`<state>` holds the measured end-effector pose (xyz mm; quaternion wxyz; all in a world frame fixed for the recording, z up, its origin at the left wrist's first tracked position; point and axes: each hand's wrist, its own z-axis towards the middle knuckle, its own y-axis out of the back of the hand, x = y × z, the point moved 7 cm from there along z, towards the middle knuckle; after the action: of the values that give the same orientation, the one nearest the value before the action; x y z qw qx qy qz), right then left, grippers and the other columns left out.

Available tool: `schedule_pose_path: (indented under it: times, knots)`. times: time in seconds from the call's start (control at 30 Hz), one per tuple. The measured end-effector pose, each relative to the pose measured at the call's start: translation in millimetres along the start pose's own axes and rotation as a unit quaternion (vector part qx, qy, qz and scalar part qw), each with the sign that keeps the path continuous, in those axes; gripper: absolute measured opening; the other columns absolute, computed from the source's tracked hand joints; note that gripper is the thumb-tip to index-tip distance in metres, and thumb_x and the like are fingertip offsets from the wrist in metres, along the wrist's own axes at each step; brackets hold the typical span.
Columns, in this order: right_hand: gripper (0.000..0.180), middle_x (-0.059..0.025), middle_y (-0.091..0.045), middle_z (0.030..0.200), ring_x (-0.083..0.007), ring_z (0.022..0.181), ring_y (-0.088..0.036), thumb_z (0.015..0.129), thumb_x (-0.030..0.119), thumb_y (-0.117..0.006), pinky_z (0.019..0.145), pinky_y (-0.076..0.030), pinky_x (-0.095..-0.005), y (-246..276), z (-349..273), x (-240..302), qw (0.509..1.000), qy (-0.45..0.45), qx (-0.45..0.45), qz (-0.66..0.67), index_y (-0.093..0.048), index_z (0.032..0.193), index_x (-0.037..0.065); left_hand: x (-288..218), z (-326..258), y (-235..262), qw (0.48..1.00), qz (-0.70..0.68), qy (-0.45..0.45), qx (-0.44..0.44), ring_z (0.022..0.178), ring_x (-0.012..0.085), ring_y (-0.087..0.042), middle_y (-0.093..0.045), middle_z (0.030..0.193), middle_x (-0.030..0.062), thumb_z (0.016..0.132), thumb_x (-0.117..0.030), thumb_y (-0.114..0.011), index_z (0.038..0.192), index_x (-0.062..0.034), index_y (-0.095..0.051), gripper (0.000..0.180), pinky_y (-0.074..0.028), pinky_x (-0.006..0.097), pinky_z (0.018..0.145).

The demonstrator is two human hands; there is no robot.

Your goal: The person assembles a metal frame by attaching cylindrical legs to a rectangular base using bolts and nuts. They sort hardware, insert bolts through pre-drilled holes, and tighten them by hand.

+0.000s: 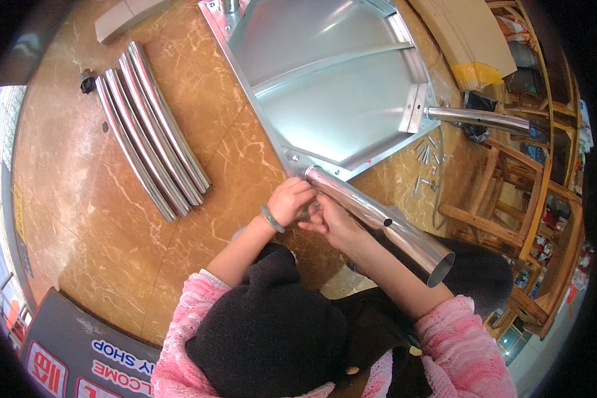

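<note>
A shiny steel panel with raised edges and a cross brace lies in front of me. At its near corner a steel tube leg stands out toward me, its open end at the lower right. My left hand is closed, fingers bent against the panel corner beside the leg's base. Right beside it, my right hand is closed too, fingers curled just below the leg. Whatever the fingers hold is hidden. Another tube leg sticks out from the panel's right corner.
Several loose steel tubes lie side by side on the brown marbled floor. Bolts are scattered right of the panel. Cardboard and a wooden stool frame stand at the right. A dark mat lies at the lower left.
</note>
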<state>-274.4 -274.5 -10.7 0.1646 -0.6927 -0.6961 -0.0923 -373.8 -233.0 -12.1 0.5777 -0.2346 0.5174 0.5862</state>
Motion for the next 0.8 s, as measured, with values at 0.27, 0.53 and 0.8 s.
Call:
schedule_pose_path:
  times: [0.27, 0.53, 0.8]
  knots:
    - [0.023, -0.0176, -0.052, 0.083, -0.0287, 0.079, -0.054, 0.084, 0.019, -0.053, 0.076, -0.043, -0.0354, -14.8, -42.2, 50.2, 0.603, 0.432, -0.09, -0.664, -0.049, 0.089, -0.003, 1.3, -1.6, -2.4, 0.998, 0.029, -0.021, 0.044, 0.078, 0.0251, -0.052, -0.053, 0.079, 0.0059, 0.058, -0.004, -0.057, 0.087, -0.0057, -0.061, 0.029, -0.045, 0.033, 0.07]
    - [0.012, -0.0097, -0.05, 0.071, -0.0217, 0.069, -0.053, 0.075, 0.015, -0.054, 0.063, -0.044, -0.0337, -41.0, -37.9, 40.3, 0.158, 0.44, -0.115, -0.877, -0.049, 0.073, 0.004, 3.9, 1.0, -2.6, 0.997, 0.008, -0.041, 0.068, 0.079, 0.0251, -0.052, -0.054, 0.083, 0.0068, 0.061, -0.003, -0.056, 0.086, -0.0048, -0.061, 0.026, -0.045, 0.033, 0.072]
    - [0.008, -0.0047, -0.049, 0.057, -0.0151, 0.054, -0.053, 0.075, 0.011, -0.052, 0.052, -0.042, -0.0279, -31.9, -30.3, 33.3, 0.138, 0.427, -0.088, -0.889, -0.046, 0.069, 0.009, 20.4, -6.1, 31.9, 0.988, -0.019, 0.148, -0.046, 0.083, 0.0304, -0.057, -0.058, 0.091, 0.0127, 0.072, 0.004, -0.057, 0.099, -0.0032, -0.061, 0.028, -0.048, 0.034, 0.071]
